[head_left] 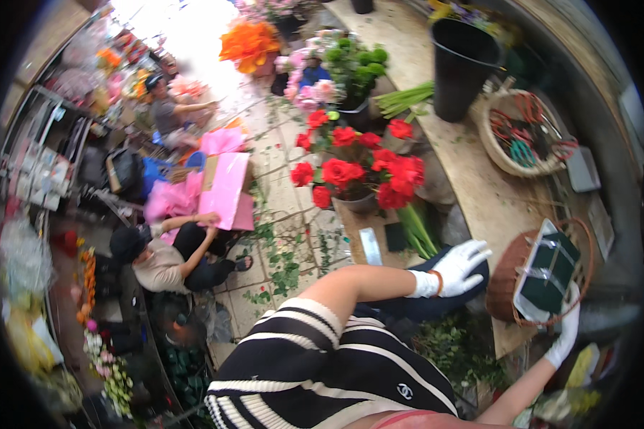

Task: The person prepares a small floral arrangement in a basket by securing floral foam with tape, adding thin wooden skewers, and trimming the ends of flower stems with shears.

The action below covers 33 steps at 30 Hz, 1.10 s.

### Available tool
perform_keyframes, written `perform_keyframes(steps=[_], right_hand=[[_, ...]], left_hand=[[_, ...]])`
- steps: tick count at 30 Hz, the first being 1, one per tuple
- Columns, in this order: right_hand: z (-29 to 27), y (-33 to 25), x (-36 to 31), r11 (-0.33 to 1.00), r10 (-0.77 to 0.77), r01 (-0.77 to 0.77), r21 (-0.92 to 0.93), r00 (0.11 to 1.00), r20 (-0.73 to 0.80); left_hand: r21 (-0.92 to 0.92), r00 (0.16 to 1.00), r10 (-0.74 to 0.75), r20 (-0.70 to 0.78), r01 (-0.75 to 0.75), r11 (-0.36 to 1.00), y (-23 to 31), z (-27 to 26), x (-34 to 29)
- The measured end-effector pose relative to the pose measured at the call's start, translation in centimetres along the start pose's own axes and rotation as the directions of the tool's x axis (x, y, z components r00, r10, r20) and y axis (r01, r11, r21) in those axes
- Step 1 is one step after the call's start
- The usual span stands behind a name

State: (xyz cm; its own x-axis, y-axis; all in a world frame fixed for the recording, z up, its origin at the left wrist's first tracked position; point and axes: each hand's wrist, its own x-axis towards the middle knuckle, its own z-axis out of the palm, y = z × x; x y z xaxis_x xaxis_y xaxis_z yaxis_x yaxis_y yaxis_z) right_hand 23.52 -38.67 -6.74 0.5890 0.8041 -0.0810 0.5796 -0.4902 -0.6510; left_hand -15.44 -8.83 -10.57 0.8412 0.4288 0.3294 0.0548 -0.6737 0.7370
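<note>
My left hand (459, 270), in a white glove with an orange-brown bracelet at the wrist, is held out with its fingers stretched and nothing in them. It is over a dark, rounded surface left of the brown wicker basket (504, 275). The basket stands tilted at the table's right side, with a thin hooped handle. Inside is a dark green floral foam block (549, 275) with clear tape across it, on white lining. My right hand (567, 325), also white-gloved, grips the basket's near right edge by the handle; its fingertips are partly hidden.
The wooden table (479, 189) carries a round basket of scissors and tools (511, 159) and a black bucket (461, 68). Red flowers (361, 168) in a pot and green stems stand left of it. A person (164, 261) crouches by pink wrapping on the tiled floor, with another farther back.
</note>
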Motion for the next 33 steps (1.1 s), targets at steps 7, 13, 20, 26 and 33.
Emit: perform_keyframes(steps=[7, 13, 20, 26, 33], right_hand=[[-0.2, 7.3, -0.8, 0.815, 0.223, -0.278, 0.508, 0.960, 0.168], [6.3, 8.7, -2.1, 0.499, 0.551, -0.143, 0.854, 0.814, -0.185], [12.1, 8.9, -3.6, 0.475, 0.629, -0.013, 0.880, 0.705, -0.328], [16.9, 7.2, -5.5, 0.475, 0.678, 0.075, 0.877, 0.605, -0.419], [22.0, 5.6, -6.9, 0.429, 0.712, 0.182, 0.885, 0.535, -0.455]], left_hand=[[-0.044, 1.000, 0.025, 0.017, -0.024, 0.999, 0.1, 0.5, 0.1], [-0.014, 0.999, -0.039, 0.018, 0.039, 0.999, -0.4, -0.7, -0.2], [-0.012, 0.999, -0.037, 0.031, 0.038, 0.999, -0.6, -0.9, -0.1], [-0.022, 0.996, -0.066, 0.068, 0.067, 0.997, -0.3, -1.0, -0.1], [-0.021, 1.000, -0.022, 0.004, 0.022, 1.000, -0.4, -0.1, -0.5]])
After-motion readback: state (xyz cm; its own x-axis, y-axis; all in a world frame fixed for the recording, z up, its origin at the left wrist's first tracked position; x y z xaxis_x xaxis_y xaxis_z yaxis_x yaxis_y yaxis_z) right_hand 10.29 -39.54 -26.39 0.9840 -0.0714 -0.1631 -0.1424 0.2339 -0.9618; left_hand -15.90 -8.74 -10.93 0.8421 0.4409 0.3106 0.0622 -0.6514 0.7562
